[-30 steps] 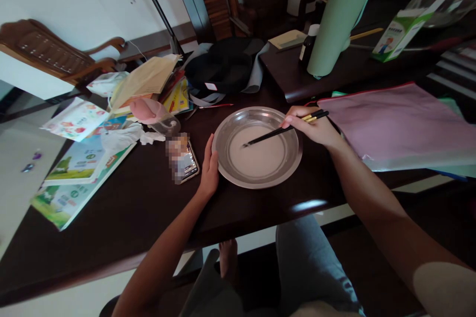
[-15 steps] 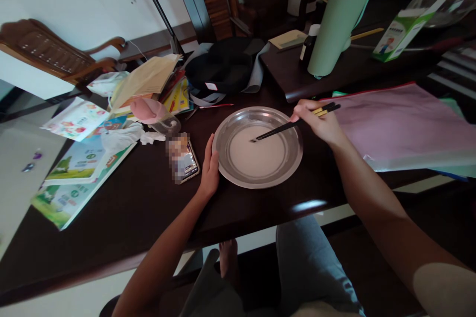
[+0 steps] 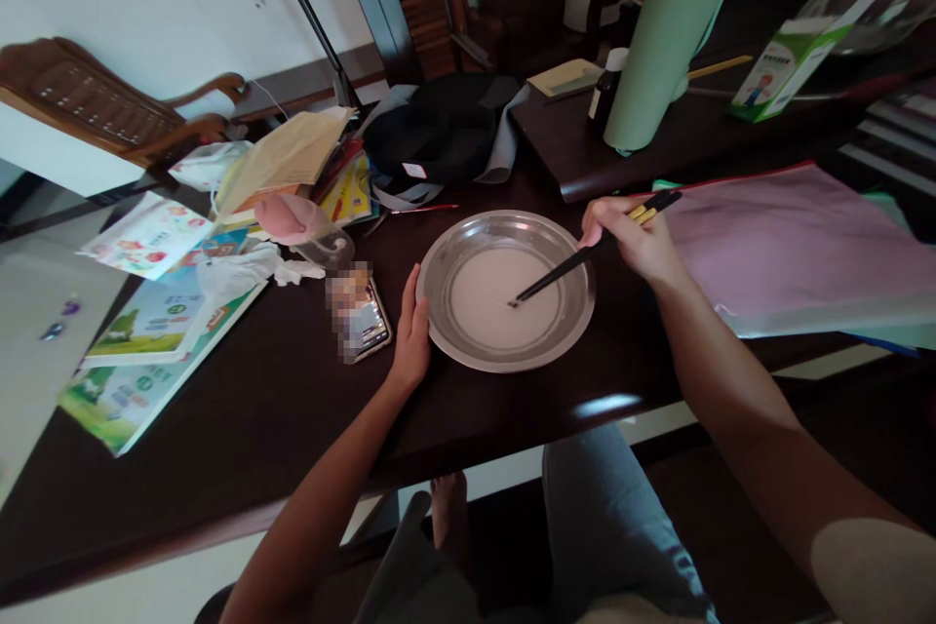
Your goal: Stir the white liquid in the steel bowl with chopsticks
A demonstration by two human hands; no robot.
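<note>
A round metal bowl [image 3: 512, 361] with a wide rim stands on the dark table, and a milky white liquid [image 3: 489, 307] covers its bottom. My left hand [image 3: 413, 336] holds the bowl's left rim, the thumb beside the edge and the fingers fairly straight along the outside. Over the right rim, my right hand [image 3: 633, 239] is closed around a pair of black chopsticks [image 3: 560, 270] with gold bands. They slant down to the left, close together, and their tips dip into the liquid near the middle.
A phone [image 3: 372, 322] lies left of the bowl, near a pink-topped clear bottle [image 3: 292, 219], crumpled tissue [image 3: 245, 271] and booklets [image 3: 146, 331]. Behind are a black bag [image 3: 439, 132] and a tall green flask [image 3: 673, 39]. A pink folder [image 3: 790, 253] lies to the right.
The chopstick tips have moved slightly right and toward me through the liquid. My right hand has shifted a little to the right. My left hand and the bowl look the same.
</note>
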